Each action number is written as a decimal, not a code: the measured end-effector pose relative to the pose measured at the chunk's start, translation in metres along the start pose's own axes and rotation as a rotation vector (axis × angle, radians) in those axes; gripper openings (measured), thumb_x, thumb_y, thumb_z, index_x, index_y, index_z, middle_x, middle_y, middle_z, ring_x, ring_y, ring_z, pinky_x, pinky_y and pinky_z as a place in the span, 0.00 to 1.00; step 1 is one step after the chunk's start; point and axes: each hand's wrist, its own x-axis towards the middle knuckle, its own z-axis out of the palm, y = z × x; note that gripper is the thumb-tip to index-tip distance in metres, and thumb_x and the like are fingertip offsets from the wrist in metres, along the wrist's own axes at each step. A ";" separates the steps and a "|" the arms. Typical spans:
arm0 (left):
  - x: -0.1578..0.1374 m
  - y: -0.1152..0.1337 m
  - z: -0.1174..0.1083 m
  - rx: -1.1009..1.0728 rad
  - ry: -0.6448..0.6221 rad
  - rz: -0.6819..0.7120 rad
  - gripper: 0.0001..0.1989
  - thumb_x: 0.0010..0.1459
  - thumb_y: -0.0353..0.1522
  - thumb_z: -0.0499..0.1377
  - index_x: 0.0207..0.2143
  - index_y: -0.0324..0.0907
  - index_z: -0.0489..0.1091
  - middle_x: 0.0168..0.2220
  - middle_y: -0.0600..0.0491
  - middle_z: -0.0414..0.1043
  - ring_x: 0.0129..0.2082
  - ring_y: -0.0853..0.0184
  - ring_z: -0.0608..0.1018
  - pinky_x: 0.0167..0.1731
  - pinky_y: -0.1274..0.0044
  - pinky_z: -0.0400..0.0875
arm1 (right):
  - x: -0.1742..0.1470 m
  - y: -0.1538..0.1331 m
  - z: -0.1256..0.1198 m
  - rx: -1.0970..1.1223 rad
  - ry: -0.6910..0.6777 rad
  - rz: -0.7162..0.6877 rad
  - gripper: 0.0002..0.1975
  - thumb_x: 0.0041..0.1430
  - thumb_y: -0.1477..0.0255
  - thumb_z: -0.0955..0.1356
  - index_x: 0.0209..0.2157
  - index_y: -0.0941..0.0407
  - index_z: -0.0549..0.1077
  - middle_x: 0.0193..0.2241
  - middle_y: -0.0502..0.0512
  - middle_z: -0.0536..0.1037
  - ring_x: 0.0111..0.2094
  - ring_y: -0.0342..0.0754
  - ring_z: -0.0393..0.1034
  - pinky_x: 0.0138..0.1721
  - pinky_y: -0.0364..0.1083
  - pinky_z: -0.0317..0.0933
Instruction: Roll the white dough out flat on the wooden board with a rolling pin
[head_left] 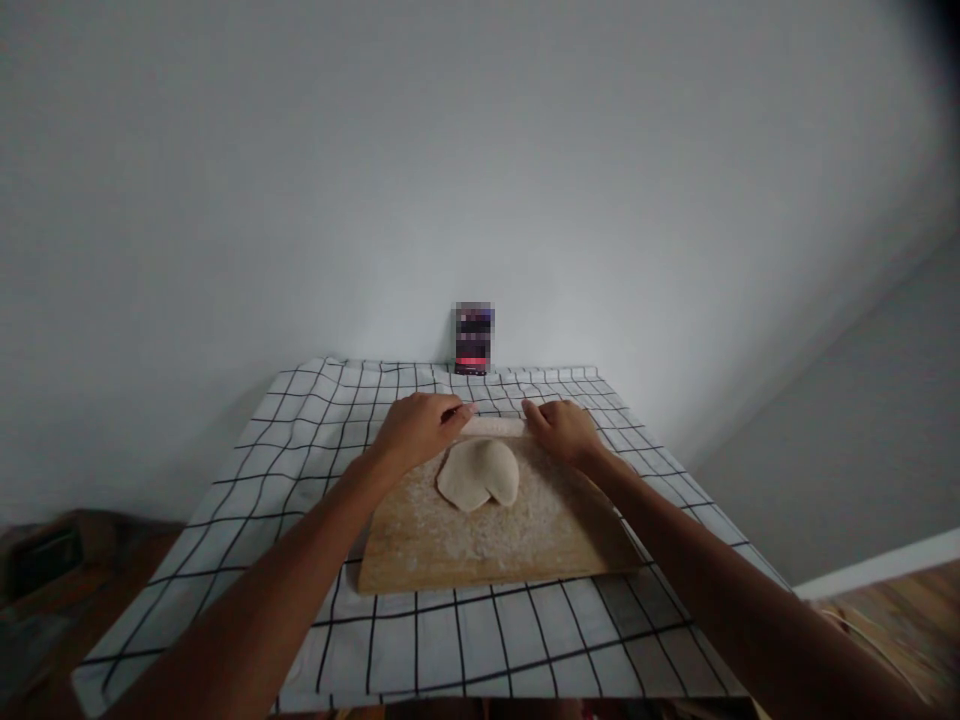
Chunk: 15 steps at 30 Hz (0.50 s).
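A pale rolling pin [495,427] lies crosswise near the far edge of a wooden board [420,570]. My left hand [421,425] is closed round its left end, and my right hand [561,428] grips the right end. Just on the near side of the pin, a flattened piece of dough [476,475] rests on the board, with an uneven edge and a notch at its lower right. White flour is scattered over the wood around it. The ends of the pin are hidden under my hands.
A white tablecloth with black grid lines [420,640] covers the table. Against the pale wall [480,180] at the back stands a small dark, blurred upright object [472,340] with a red band. A box [56,560] sits low at the left; wooden floor shows at the right.
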 end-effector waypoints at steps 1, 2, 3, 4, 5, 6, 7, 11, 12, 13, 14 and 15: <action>0.000 0.000 0.001 0.005 -0.014 -0.001 0.27 0.73 0.50 0.49 0.28 0.46 0.76 0.26 0.52 0.77 0.27 0.62 0.76 0.27 0.73 0.53 | -0.001 0.001 0.001 0.004 -0.003 -0.006 0.36 0.78 0.55 0.54 0.26 0.55 0.81 0.27 0.61 0.82 0.29 0.51 0.74 0.30 0.48 0.46; 0.000 0.001 0.002 0.004 -0.020 0.000 0.28 0.73 0.51 0.49 0.28 0.46 0.76 0.26 0.52 0.77 0.27 0.62 0.76 0.27 0.73 0.53 | -0.003 0.001 0.001 0.008 -0.004 -0.012 0.35 0.78 0.54 0.54 0.26 0.55 0.80 0.26 0.60 0.82 0.29 0.51 0.74 0.29 0.48 0.45; 0.000 0.001 0.003 0.000 -0.022 0.005 0.29 0.73 0.51 0.49 0.28 0.46 0.76 0.25 0.52 0.77 0.26 0.62 0.75 0.27 0.73 0.53 | -0.004 0.002 0.001 0.013 -0.002 -0.018 0.35 0.77 0.54 0.54 0.25 0.55 0.80 0.25 0.60 0.81 0.28 0.51 0.73 0.29 0.48 0.45; 0.000 0.002 0.003 -0.006 -0.021 0.009 0.29 0.73 0.52 0.48 0.28 0.46 0.76 0.25 0.52 0.77 0.26 0.62 0.75 0.27 0.73 0.53 | -0.005 0.002 0.001 0.019 0.003 -0.022 0.36 0.77 0.54 0.54 0.25 0.54 0.79 0.24 0.59 0.80 0.28 0.51 0.72 0.29 0.48 0.45; -0.001 0.003 0.004 -0.010 -0.018 0.009 0.29 0.73 0.52 0.48 0.28 0.46 0.77 0.25 0.52 0.77 0.26 0.62 0.75 0.27 0.73 0.53 | -0.006 0.002 0.001 0.027 0.009 -0.025 0.36 0.77 0.53 0.54 0.24 0.54 0.78 0.23 0.59 0.79 0.27 0.50 0.71 0.29 0.48 0.44; -0.001 0.004 0.004 -0.011 -0.019 0.005 0.30 0.73 0.52 0.48 0.28 0.46 0.77 0.24 0.52 0.76 0.25 0.62 0.75 0.27 0.73 0.53 | -0.008 0.002 0.001 0.039 0.017 -0.027 0.35 0.77 0.53 0.54 0.23 0.54 0.77 0.22 0.58 0.78 0.26 0.50 0.70 0.29 0.48 0.44; -0.001 0.005 0.003 -0.011 -0.023 0.001 0.30 0.73 0.52 0.48 0.28 0.46 0.77 0.24 0.52 0.76 0.25 0.62 0.74 0.27 0.73 0.53 | -0.009 0.002 0.001 0.055 0.022 -0.028 0.35 0.77 0.53 0.54 0.22 0.54 0.76 0.21 0.57 0.77 0.25 0.50 0.69 0.29 0.48 0.44; -0.001 0.006 0.002 -0.056 -0.062 0.002 0.29 0.71 0.54 0.50 0.32 0.46 0.80 0.28 0.52 0.80 0.28 0.62 0.77 0.28 0.73 0.54 | -0.019 0.005 -0.008 0.182 0.055 -0.051 0.31 0.75 0.55 0.58 0.20 0.53 0.73 0.20 0.55 0.73 0.24 0.48 0.65 0.30 0.48 0.47; -0.001 0.005 0.002 -0.077 -0.072 -0.003 0.29 0.70 0.56 0.51 0.34 0.47 0.81 0.30 0.52 0.81 0.29 0.61 0.78 0.28 0.73 0.56 | -0.025 0.008 -0.015 0.257 0.103 -0.081 0.28 0.73 0.55 0.61 0.22 0.53 0.74 0.22 0.55 0.75 0.26 0.49 0.67 0.30 0.48 0.50; -0.001 0.005 0.003 -0.095 -0.079 -0.011 0.29 0.69 0.57 0.52 0.35 0.47 0.81 0.31 0.52 0.82 0.31 0.61 0.79 0.28 0.74 0.56 | -0.030 0.011 -0.022 0.362 0.165 -0.108 0.25 0.72 0.55 0.64 0.25 0.53 0.77 0.27 0.57 0.78 0.29 0.51 0.70 0.31 0.48 0.54; -0.001 0.004 0.003 -0.105 -0.085 -0.022 0.29 0.69 0.57 0.52 0.36 0.47 0.81 0.31 0.52 0.82 0.31 0.61 0.80 0.28 0.74 0.57 | -0.037 0.016 -0.030 0.518 0.227 -0.114 0.20 0.70 0.54 0.67 0.31 0.52 0.79 0.34 0.59 0.81 0.35 0.54 0.73 0.34 0.48 0.59; -0.002 0.003 0.003 -0.105 -0.091 -0.032 0.29 0.69 0.57 0.52 0.35 0.47 0.82 0.31 0.52 0.82 0.31 0.61 0.80 0.28 0.74 0.57 | -0.043 0.021 -0.038 0.683 0.271 -0.095 0.16 0.68 0.54 0.69 0.37 0.51 0.81 0.41 0.60 0.82 0.42 0.56 0.75 0.37 0.49 0.64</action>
